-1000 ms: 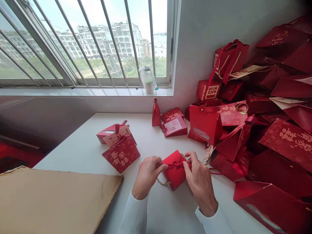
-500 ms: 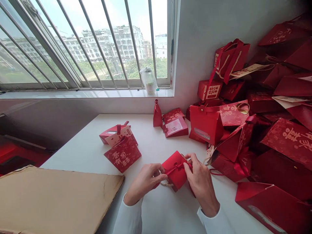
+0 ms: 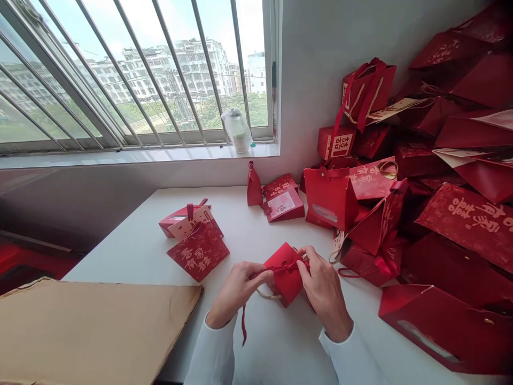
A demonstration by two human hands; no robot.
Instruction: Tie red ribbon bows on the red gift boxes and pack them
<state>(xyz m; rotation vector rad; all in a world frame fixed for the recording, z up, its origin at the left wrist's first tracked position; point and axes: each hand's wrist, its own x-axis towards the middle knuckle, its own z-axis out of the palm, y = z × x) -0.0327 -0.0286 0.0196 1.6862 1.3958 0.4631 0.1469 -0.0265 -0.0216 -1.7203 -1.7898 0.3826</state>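
Note:
A small red paper gift bag [image 3: 285, 275] lies on the white table, with a rope handle [image 3: 266, 294] curving out from under it. My left hand [image 3: 238, 294] is pinched on a thin red ribbon [image 3: 276, 269] that crosses the bag's front, and a loose ribbon end [image 3: 243, 323] dangles below that hand. My right hand [image 3: 323, 283] grips the bag's right side, its fingers at the spot where the ribbon meets the flap. Those fingers hide part of the ribbon and the bag's right edge.
Several finished red bags [image 3: 196, 240] lie on the white table [image 3: 132, 251] at the far left and centre. A large heap of red bags [image 3: 433, 214] fills the right side. Brown cardboard [image 3: 96, 331] lies at lower left. Behind stands a barred window [image 3: 140, 75].
My left hand has moved left, away from the bag, drawing the ribbon out so a loose end now hangs down. The view has shifted slightly.

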